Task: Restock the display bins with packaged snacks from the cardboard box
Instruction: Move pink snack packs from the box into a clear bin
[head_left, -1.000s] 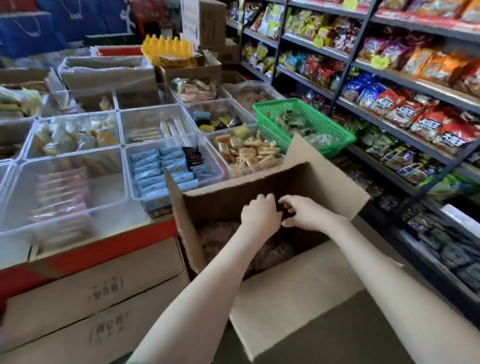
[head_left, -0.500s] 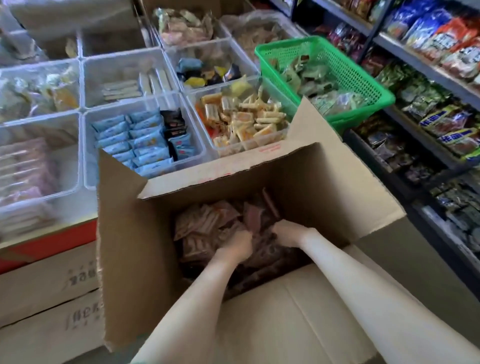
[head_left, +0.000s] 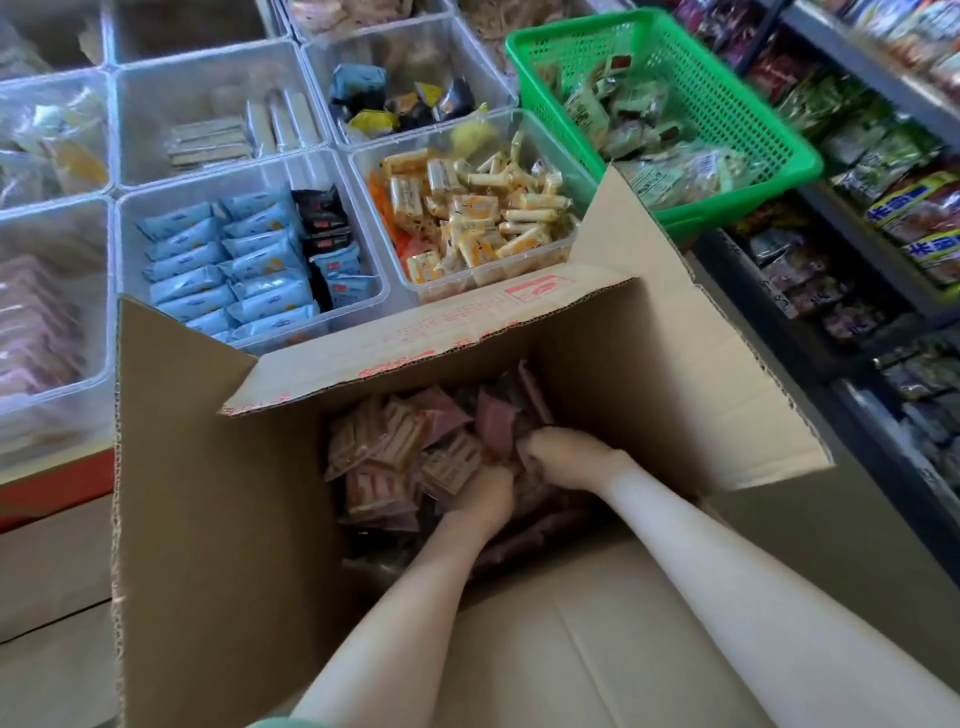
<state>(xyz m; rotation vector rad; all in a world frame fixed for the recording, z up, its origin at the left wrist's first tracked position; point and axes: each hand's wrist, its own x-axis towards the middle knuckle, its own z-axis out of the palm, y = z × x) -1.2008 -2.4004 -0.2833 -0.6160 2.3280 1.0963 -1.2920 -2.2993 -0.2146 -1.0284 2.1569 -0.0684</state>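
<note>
An open cardboard box (head_left: 208, 467) stands in front of me with its flaps up. Inside lies a heap of pink and brown snack packets (head_left: 395, 447). Both my hands are deep in that heap. My left hand (head_left: 480, 493) has its fingers curled into the packets and grips some of them. My right hand (head_left: 563, 460) is beside it, fingers curled down round packets too. The fingertips of both are hidden among the wrappers. Clear display bins (head_left: 249, 171) sit beyond the box.
A bin of blue packets (head_left: 228, 265) and a bin of yellow-white packets (head_left: 467, 218) touch the box's far flap. A green basket (head_left: 691, 202) of snacks stands at the right. Stocked shelves (head_left: 893, 218) run along the right. Closed cartons (head_left: 52, 571) sit at lower left.
Both hands have gone from the box's far rim down into the packets and dug in further. My view has tilted down and closer to the box.
</note>
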